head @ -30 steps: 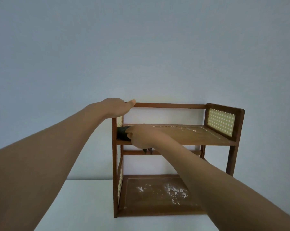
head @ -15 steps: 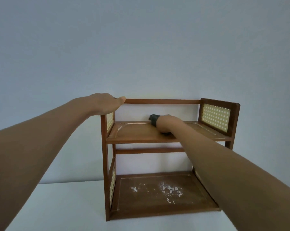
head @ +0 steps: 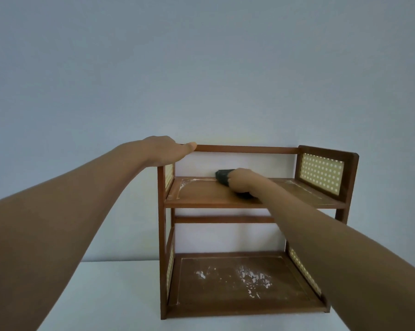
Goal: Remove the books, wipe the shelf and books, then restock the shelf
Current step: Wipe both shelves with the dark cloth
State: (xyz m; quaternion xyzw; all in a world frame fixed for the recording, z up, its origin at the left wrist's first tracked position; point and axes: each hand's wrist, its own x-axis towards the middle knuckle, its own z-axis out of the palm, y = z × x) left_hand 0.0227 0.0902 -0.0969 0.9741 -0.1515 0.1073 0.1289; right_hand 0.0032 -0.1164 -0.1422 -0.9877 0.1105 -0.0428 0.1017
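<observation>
A small two-tier wooden shelf [head: 211,198] stands on a white table, with no books in view. My right hand [head: 243,182] grips a dark cloth [head: 222,176] and presses it on the upper board near its back middle. My left hand [head: 167,152] rests on the shelf's top left corner, thumb lying along the back rail [head: 247,148]. White dust lines the upper board's left and back edges. White flecks [head: 249,279] are scattered over the lower board.
The white table [head: 110,295] extends left and in front of the shelf. A plain pale wall [head: 201,80] rises right behind it. Woven dotted panels [head: 321,172] close the shelf's sides.
My right hand has slid the cloth from the upper board's front left corner to its back middle, where it stays. The left hand has kept its place on the corner.
</observation>
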